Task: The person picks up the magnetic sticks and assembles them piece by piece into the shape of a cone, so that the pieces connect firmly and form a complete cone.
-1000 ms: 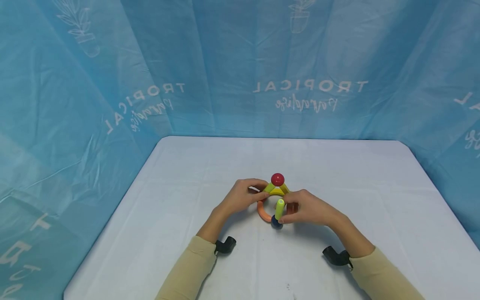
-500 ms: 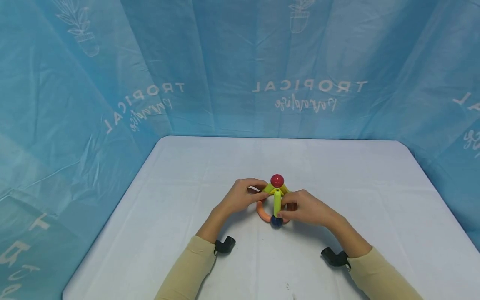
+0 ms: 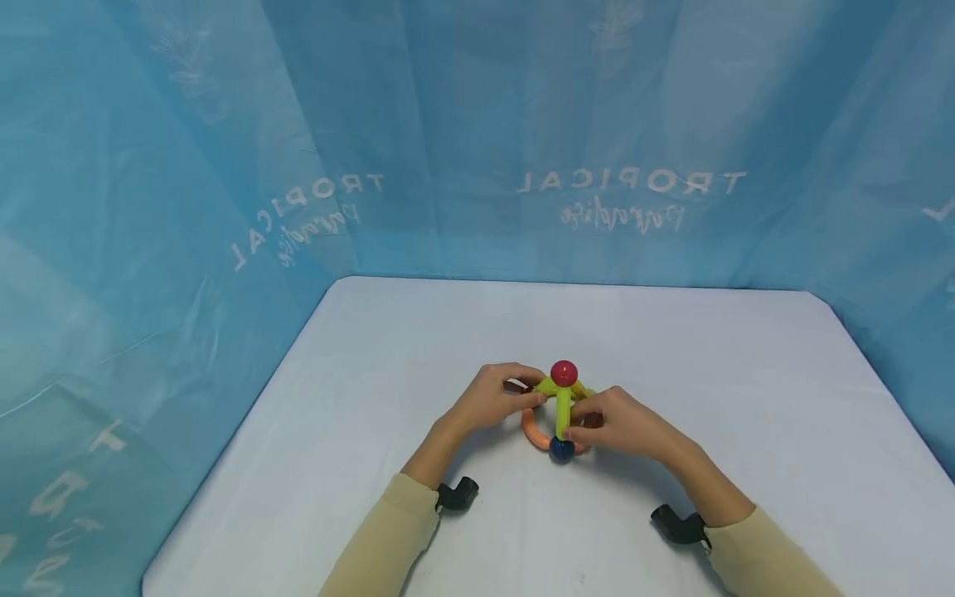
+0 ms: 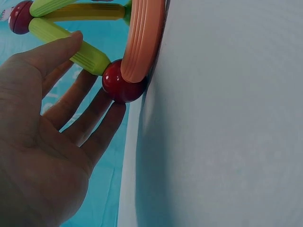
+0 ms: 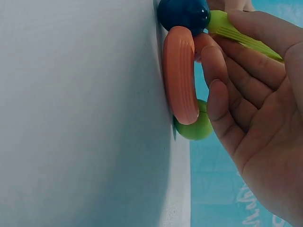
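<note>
A magnetic stick-and-ball structure stands on the table. Orange curved sticks (image 3: 535,431) form its ring-shaped base, with a dark blue ball (image 3: 562,450) at the front. At the peak sits a red ball (image 3: 564,373), where light green and yellow sticks meet. My right hand (image 3: 627,421) pinches the front light green stick (image 3: 563,414) just above the blue ball; its upper end meets the red ball. With thumb and fingers my left hand (image 3: 492,400) holds the left light green stick (image 4: 90,57), its fingertips near a lower red ball (image 4: 122,82).
A green ball (image 5: 196,126) joins the base on the right side. White cloth covers the table (image 3: 418,332). Blue printed curtains (image 3: 462,124) hang behind and beside it. Each wrist wears a black camera mount (image 3: 458,495).
The front light green stick has swung up and away from me, its free upper end coming to the red ball. My left hand keeps its hold. The head view has shifted slightly.
</note>
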`<state>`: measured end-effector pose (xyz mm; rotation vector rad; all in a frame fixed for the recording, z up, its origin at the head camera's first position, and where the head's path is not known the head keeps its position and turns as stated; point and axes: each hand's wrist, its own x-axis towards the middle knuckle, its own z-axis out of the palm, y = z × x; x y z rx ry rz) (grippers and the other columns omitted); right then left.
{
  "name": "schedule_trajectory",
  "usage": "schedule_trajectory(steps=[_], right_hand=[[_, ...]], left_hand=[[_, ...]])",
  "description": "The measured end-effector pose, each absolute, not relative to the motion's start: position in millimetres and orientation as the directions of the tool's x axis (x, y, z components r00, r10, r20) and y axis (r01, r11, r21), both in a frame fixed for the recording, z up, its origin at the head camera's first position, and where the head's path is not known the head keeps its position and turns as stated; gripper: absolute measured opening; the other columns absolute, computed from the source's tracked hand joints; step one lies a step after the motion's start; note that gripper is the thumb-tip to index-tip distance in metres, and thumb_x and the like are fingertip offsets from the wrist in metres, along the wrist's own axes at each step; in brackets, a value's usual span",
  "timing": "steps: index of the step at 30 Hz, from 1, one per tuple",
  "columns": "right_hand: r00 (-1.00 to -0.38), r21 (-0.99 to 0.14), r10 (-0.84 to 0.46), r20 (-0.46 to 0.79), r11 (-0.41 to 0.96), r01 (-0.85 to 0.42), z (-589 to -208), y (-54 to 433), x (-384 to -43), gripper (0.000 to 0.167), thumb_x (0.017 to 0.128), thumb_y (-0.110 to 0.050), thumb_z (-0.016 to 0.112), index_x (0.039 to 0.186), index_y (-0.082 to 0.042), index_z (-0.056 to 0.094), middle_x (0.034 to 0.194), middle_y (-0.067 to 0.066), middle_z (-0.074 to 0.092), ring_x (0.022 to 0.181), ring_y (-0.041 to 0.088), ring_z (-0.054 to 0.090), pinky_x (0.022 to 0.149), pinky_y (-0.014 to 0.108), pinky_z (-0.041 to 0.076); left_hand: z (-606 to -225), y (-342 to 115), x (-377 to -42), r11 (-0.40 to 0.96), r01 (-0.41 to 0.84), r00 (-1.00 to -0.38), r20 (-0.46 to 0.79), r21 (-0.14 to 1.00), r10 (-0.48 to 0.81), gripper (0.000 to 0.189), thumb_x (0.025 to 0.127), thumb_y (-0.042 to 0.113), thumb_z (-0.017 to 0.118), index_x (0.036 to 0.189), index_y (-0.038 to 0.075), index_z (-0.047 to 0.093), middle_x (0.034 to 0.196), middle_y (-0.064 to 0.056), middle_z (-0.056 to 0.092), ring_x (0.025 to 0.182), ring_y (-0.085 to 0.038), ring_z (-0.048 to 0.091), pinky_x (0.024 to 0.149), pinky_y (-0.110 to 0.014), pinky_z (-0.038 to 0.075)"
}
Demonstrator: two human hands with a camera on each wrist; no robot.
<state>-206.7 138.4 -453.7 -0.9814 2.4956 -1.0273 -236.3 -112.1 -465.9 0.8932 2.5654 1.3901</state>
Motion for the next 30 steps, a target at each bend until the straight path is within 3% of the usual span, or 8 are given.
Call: schedule_trajectory(steps=[8,15,20,30], right_hand=[[-0.736,-0.704,-0.677,0.0,0.523,-0.481,-457,138,-207,0.013,0.087,-0.037,0.071,0.093,-0.026,0.073,0.069,-0.008,0.065,0.064,0.012,0.056,0.055,0.027,0.048],[-0.746,-0.693,-0.666,0.034,0.522,-0.498,-451,140,-212,0.014,0.085,-0.037,0.073,0.097,-0.03,0.072,0.078,-0.014,0.064,0.07,0.011,0.058,0.061,0.028,0.051],[-0.759,-0.688,-0.649,0.053,0.527,-0.499,-441,146,-214,0.019,0.086,-0.034,0.073,0.102,-0.024,0.072,0.084,-0.014,0.064,0.074,0.013,0.058,0.063,0.028,0.052],[-0.833,-0.658,-0.538,0.129,0.581,-0.478,-441,170,-214,0.021,0.088,-0.034,0.07,0.105,-0.022,0.071,0.088,-0.015,0.063,0.077,0.011,0.057,0.063,0.027,0.05]], left_hand=[[-468,-114,-235,0.413,0.44,-0.833,0.191,0.797,0.52,0.024,0.088,0.029,0.071,0.112,0.025,0.07,0.105,0.015,0.065,0.098,-0.005,0.059,0.083,-0.025,0.051],[-467,-119,-236,0.44,0.435,-0.842,0.182,0.785,0.507,0.026,0.088,0.03,0.071,0.113,0.022,0.07,0.106,0.013,0.065,0.098,-0.006,0.059,0.083,-0.026,0.051],[-463,-121,-237,0.483,0.441,-0.846,0.171,0.756,0.505,0.025,0.088,0.027,0.072,0.112,0.023,0.068,0.107,0.015,0.064,0.1,-0.007,0.059,0.086,-0.03,0.051],[-438,-128,-222,0.731,0.498,-0.856,0.125,0.466,0.503,0.043,0.091,0.035,0.065,0.13,0.021,0.059,0.118,0.005,0.063,0.111,-0.016,0.055,0.091,-0.039,0.048]])
